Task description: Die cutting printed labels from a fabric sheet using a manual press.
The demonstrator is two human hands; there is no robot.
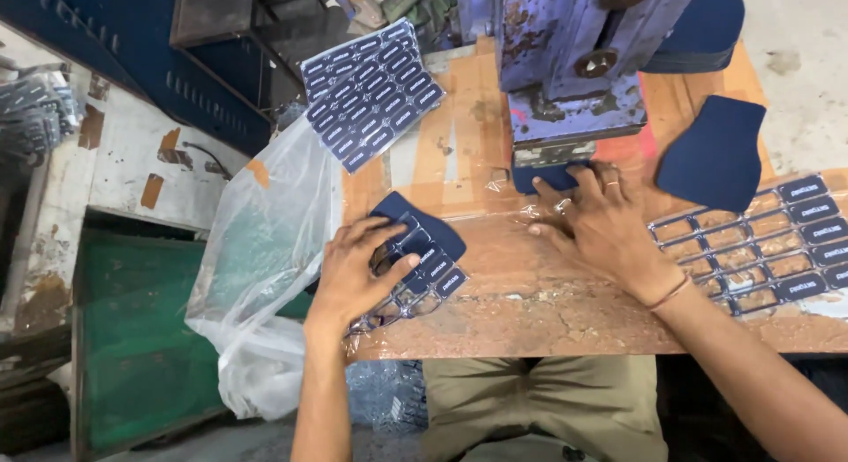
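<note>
My left hand (358,268) rests on a clear plastic label sheet (424,272) with several dark blue labels, near the bench's front left corner. A navy fabric piece (422,222) lies under that sheet. My right hand (601,223) lies flat on the wooden bench (548,312), its fingers pressing a navy fabric piece (549,175) that sits under the blue press machine (574,64). Fingers of both hands are spread.
A second label sheet (375,91) lies at the back left. A mostly emptied label sheet (768,246) is at the right, with another navy fabric piece (715,153) behind it. A clear plastic bag (265,250) hangs off the bench's left edge.
</note>
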